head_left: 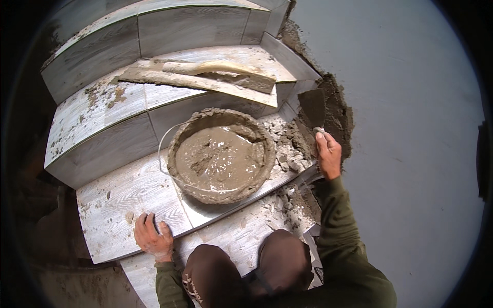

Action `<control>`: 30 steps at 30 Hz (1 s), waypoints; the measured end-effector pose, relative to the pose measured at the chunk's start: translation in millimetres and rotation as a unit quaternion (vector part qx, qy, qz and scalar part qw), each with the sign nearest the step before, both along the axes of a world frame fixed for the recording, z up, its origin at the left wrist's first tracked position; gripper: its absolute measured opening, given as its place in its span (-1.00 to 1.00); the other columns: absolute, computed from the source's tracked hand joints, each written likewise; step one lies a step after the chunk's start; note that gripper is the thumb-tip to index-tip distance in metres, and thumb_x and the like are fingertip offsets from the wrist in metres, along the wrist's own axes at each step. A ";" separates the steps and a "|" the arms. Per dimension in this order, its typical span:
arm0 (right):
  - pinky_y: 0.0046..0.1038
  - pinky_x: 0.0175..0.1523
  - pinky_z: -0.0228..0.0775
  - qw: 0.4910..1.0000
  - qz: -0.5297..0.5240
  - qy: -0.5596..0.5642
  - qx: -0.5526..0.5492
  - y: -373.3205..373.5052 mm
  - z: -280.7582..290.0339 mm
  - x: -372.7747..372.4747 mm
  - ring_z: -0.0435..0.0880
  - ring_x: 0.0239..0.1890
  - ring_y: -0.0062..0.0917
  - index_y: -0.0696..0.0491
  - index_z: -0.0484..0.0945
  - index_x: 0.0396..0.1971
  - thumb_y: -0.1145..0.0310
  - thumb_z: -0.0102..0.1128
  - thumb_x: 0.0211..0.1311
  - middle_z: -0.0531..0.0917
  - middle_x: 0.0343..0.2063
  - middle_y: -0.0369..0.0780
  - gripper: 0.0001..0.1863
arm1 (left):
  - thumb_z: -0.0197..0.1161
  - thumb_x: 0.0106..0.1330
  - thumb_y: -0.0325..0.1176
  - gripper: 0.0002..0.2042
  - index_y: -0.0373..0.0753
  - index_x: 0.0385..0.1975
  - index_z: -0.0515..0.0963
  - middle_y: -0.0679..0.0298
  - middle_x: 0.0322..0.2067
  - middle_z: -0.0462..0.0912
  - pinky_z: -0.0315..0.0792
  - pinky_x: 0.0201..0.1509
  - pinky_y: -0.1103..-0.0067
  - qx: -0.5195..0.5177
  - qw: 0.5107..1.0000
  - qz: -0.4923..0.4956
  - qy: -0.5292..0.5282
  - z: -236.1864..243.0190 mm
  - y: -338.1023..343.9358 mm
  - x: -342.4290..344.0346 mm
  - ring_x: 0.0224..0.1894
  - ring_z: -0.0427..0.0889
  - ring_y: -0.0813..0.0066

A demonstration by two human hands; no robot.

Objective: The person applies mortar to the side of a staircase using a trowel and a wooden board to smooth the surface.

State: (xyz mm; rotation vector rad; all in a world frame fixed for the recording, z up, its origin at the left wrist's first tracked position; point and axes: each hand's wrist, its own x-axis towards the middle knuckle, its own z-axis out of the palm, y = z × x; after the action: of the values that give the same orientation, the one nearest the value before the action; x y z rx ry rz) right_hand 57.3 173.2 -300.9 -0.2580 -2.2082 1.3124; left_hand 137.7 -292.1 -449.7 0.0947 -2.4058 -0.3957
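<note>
My right hand (329, 153) is closed around the handle of a putty knife (313, 107). Its broad, mortar-smeared blade lies against the wet mortar (337, 105) at the base of the wall, beside the stair's end. My left hand (152, 237) rests on the tread near its front edge, fingers spread and holding nothing. Between my hands a bucket (270, 169) of wet grey mortar (218, 156) stands on the same tread, its rim crusted and its wire handle (160, 156) hanging down at the left side.
On the step above lies a plastering float (205, 82) with a long flat base, caked with mortar. Mortar crumbs (287, 149) are heaped between bucket and wall. A smooth grey wall (411, 128) rises at the right. Wood-look tiled steps (123, 190) carry scattered splashes; their left ends drop off into shadow.
</note>
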 end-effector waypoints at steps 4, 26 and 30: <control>-0.56 -0.39 0.31 0.963 0.148 0.051 0.222 -40.0 51.2 19.0 0.45 -0.51 -0.66 0.17 0.56 -0.15 0.33 0.26 0.13 0.55 -0.49 -0.29 -0.68 | -0.04 0.29 -0.03 -0.60 -0.27 -0.21 0.53 0.07 -0.14 0.51 0.28 0.01 0.24 -0.004 1.000 0.003 0.007 3.2 -3.2 1.9 -0.06 0.46 0.07; -0.27 -0.21 0.36 0.737 0.321 0.013 0.595 -136.7 80.8 -62.3 0.57 -0.28 -0.35 -0.11 0.60 -0.42 0.25 0.25 -0.08 0.51 -0.39 -0.24 -0.84 | 0.02 0.23 -0.02 -0.61 -0.22 -0.21 0.55 0.14 -0.10 0.50 0.28 0.07 0.26 0.001 1.000 0.016 0.013 -5.0 -3.8 2.2 -0.01 0.45 0.13; -0.22 -0.26 0.38 0.752 0.344 -0.009 0.562 -134.8 71.6 -66.9 0.57 -0.30 -0.26 -0.04 0.58 -0.39 0.21 0.30 -0.09 0.51 -0.38 -0.20 -0.77 | 0.02 0.23 -0.01 -0.61 -0.21 -0.21 0.56 0.15 -0.11 0.50 0.27 0.07 0.25 0.004 1.000 0.015 0.011 -2.4 -1.2 2.0 -0.01 0.45 0.13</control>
State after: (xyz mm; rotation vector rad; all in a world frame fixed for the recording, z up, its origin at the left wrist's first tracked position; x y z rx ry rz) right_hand -9.6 38.4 -229.3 1.0765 -2.7668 -0.0026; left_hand 139.8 -293.4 -452.1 0.1294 -2.3788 -0.3912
